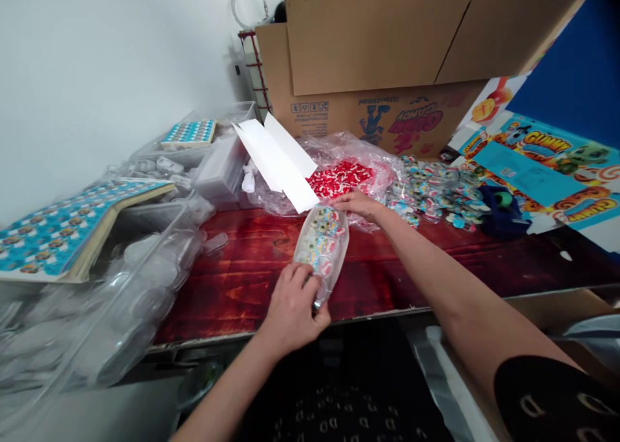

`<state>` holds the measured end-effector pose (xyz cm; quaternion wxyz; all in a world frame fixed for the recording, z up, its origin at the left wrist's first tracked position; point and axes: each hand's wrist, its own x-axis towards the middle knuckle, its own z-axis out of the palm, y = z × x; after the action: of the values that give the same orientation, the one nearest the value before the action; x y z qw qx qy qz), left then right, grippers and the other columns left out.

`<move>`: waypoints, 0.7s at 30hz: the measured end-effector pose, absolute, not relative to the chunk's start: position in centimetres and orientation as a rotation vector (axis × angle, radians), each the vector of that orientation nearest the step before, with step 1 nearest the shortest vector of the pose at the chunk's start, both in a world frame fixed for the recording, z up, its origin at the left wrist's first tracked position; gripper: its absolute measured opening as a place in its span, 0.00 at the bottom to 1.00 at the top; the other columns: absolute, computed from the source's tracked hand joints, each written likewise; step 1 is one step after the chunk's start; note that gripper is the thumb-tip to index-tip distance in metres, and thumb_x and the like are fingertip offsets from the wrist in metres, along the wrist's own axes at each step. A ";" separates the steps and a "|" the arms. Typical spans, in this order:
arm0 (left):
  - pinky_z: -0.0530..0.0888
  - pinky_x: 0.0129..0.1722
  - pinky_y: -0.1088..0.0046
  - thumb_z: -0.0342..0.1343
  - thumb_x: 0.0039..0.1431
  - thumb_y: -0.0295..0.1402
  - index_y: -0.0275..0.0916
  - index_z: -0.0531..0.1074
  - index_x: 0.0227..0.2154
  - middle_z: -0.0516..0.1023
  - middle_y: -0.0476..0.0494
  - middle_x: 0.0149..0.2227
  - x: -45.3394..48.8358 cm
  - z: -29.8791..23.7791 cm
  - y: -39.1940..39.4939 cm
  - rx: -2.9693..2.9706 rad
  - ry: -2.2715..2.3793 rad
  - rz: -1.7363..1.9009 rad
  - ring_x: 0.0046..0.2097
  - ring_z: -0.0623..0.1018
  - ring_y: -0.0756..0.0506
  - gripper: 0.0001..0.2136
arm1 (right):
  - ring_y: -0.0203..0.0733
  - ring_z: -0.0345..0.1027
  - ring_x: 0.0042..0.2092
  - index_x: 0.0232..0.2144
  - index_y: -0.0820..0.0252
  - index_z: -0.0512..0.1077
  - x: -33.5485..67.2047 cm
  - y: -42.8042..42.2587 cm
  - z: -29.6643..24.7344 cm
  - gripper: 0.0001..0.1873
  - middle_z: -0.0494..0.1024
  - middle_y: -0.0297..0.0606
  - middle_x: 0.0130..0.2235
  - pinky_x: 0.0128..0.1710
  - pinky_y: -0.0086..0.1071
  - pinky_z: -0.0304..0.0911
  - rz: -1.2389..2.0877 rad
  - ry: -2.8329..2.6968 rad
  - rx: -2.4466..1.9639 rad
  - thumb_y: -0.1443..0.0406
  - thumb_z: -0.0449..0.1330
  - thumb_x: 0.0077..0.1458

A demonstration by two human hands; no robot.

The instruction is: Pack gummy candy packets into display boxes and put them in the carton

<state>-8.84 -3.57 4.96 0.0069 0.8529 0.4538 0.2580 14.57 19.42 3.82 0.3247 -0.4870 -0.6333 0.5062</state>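
Item: clear plastic blister pack (321, 245), elongated, with rounded ends.
Contents: small round pieces printed in blue, white, pink and red, packed close and filling the pack from end to end.
Pose: lengthwise, pointing away from the person, far end angled slightly to the right.
Location: on the red wood-grain tabletop (242, 267), near the middle of its front edge.
Near end: clasped by the left hand (293, 309), fingers curled over the rim.
Far end: touched by the right hand (358, 204), fingers laid flat.
Top: sealed or uncovered, cannot tell.
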 end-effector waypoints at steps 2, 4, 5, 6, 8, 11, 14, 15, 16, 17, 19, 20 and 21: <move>0.70 0.57 0.51 0.56 0.50 0.28 0.37 0.71 0.39 0.73 0.36 0.46 -11.3 5.4 -3.0 2.704 1.414 0.748 0.51 0.71 0.37 0.12 | 0.36 0.70 0.33 0.32 0.59 0.81 14.5 18.4 3.7 0.14 0.83 0.35 0.33 0.37 0.30 0.66 1.392 -1.644 -1.251 0.60 0.71 0.41; 0.69 0.57 0.51 0.54 0.53 0.27 0.37 0.70 0.40 0.73 0.37 0.45 -13.5 5.7 -2.6 2.717 1.432 0.717 0.49 0.72 0.39 0.11 | 0.35 0.69 0.30 0.32 0.59 0.80 14.1 17.2 3.2 0.15 0.82 0.35 0.32 0.33 0.29 0.65 1.437 -1.593 -1.255 0.59 0.72 0.40; 0.70 0.56 0.53 0.54 0.54 0.27 0.37 0.70 0.40 0.73 0.38 0.45 -14.3 5.7 -2.5 2.715 1.454 0.718 0.48 0.73 0.39 0.09 | 0.34 0.67 0.28 0.32 0.59 0.80 13.8 16.5 2.9 0.15 0.81 0.34 0.30 0.30 0.29 0.64 1.444 -1.561 -1.268 0.59 0.71 0.40; 0.71 0.55 0.54 0.54 0.56 0.29 0.37 0.70 0.40 0.73 0.38 0.45 -14.9 5.6 -2.4 2.712 1.486 0.732 0.47 0.73 0.39 0.08 | 0.34 0.66 0.27 0.33 0.59 0.80 13.6 15.9 2.6 0.15 0.81 0.34 0.30 0.28 0.28 0.62 1.443 -1.529 -1.281 0.59 0.71 0.40; 0.72 0.52 0.56 0.55 0.58 0.32 0.37 0.70 0.40 0.74 0.37 0.44 -15.5 5.4 -2.5 2.712 1.554 0.754 0.47 0.73 0.39 0.08 | 0.33 0.65 0.26 0.34 0.59 0.79 13.2 15.0 2.2 0.16 0.80 0.34 0.30 0.26 0.27 0.60 1.434 -1.474 -1.306 0.58 0.71 0.41; 0.71 0.52 0.56 0.57 0.60 0.34 0.37 0.70 0.42 0.75 0.37 0.45 -15.0 5.1 -2.6 2.723 1.670 0.714 0.48 0.73 0.38 0.10 | 0.33 0.66 0.29 0.37 0.58 0.79 12.9 14.3 2.0 0.19 0.81 0.35 0.33 0.27 0.27 0.61 1.414 -1.437 -1.342 0.57 0.70 0.41; 0.70 0.52 0.56 0.56 0.59 0.32 0.37 0.71 0.43 0.75 0.38 0.45 -14.1 5.1 -2.8 2.713 1.792 0.616 0.48 0.73 0.38 0.10 | 0.33 0.66 0.29 0.38 0.58 0.79 12.9 14.2 2.2 0.21 0.81 0.36 0.34 0.27 0.27 0.60 1.422 -1.444 -1.344 0.56 0.71 0.40; 0.70 0.52 0.56 0.56 0.59 0.31 0.37 0.71 0.43 0.75 0.38 0.45 -13.9 5.2 -2.8 2.710 1.821 0.591 0.47 0.73 0.38 0.09 | 0.33 0.66 0.29 0.37 0.58 0.79 12.9 14.2 2.3 0.21 0.81 0.35 0.34 0.27 0.27 0.59 1.427 -1.441 -1.344 0.56 0.71 0.39; 0.70 0.53 0.56 0.55 0.59 0.31 0.37 0.71 0.42 0.75 0.38 0.44 -13.7 5.2 -2.8 2.709 1.846 0.572 0.46 0.73 0.38 0.09 | 0.33 0.66 0.29 0.37 0.58 0.79 12.9 14.1 2.3 0.21 0.81 0.35 0.34 0.27 0.27 0.59 1.429 -1.435 -1.346 0.56 0.71 0.39; 0.69 0.53 0.56 0.55 0.59 0.31 0.37 0.72 0.42 0.75 0.38 0.44 -13.5 5.2 -2.9 2.709 1.869 0.561 0.46 0.73 0.38 0.09 | 0.32 0.66 0.29 0.37 0.58 0.79 12.9 14.1 2.3 0.21 0.81 0.35 0.34 0.28 0.27 0.60 1.426 -1.426 -1.351 0.56 0.72 0.38; 0.68 0.55 0.55 0.55 0.58 0.30 0.37 0.72 0.43 0.75 0.39 0.43 -13.1 5.2 -3.0 2.712 1.923 0.547 0.45 0.73 0.38 0.10 | 0.33 0.67 0.30 0.38 0.58 0.79 12.9 13.9 2.2 0.22 0.82 0.36 0.35 0.29 0.28 0.61 1.409 -1.402 -1.362 0.56 0.72 0.38; 0.67 0.56 0.54 0.55 0.58 0.30 0.37 0.72 0.43 0.75 0.38 0.43 -12.9 5.1 -3.1 2.710 1.953 0.538 0.46 0.73 0.38 0.10 | 0.34 0.68 0.31 0.39 0.58 0.79 12.9 13.8 2.1 0.23 0.82 0.36 0.36 0.30 0.29 0.62 1.401 -1.392 -1.364 0.56 0.72 0.38; 0.66 0.57 0.54 0.55 0.58 0.30 0.37 0.72 0.42 0.75 0.38 0.42 -12.7 5.0 -3.1 2.704 1.983 0.527 0.46 0.73 0.37 0.09 | 0.34 0.69 0.31 0.39 0.58 0.79 12.9 13.7 2.0 0.23 0.82 0.37 0.37 0.31 0.29 0.63 1.395 -1.383 -1.360 0.56 0.72 0.38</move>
<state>-12.69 -3.14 4.99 -0.1264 0.7902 0.5795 0.1541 12.89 13.69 1.97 0.3673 -0.5295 -0.5384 0.5429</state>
